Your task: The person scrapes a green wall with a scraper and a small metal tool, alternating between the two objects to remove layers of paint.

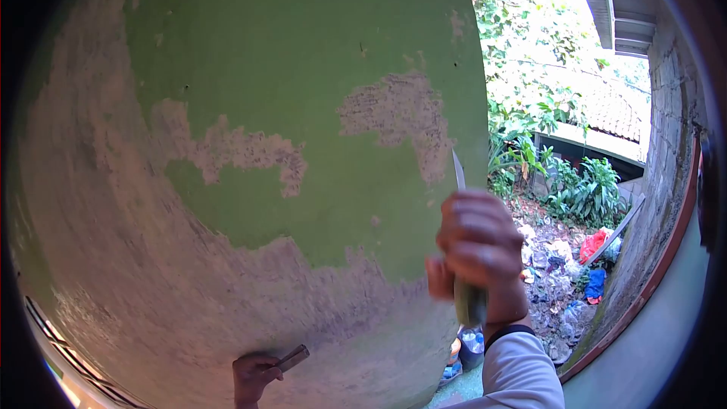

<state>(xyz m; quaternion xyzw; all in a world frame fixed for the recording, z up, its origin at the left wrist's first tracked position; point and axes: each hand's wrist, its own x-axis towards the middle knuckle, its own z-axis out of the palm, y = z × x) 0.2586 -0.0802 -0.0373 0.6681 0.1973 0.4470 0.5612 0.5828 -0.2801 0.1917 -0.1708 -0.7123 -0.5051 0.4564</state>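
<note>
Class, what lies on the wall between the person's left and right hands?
In the head view, only wall, bare and grey, below green paint, lies between the left hand, gripping a small tool, and right hand, gripping a scraper.

Wall (288, 68): green paint (flaked in patches).
Right hand (478, 246): gripping a scraper (459, 173), blade upright at the wall's edge.
Left hand (252, 377): low down, holding a small tool (294, 357) against the wall.

Left hand (252, 376) and right hand (478, 246) made two. Their grips held two scrapers, seemingly: long scraper (459, 173), short scraper (294, 357). One wall (288, 68) stood beyond.
</note>
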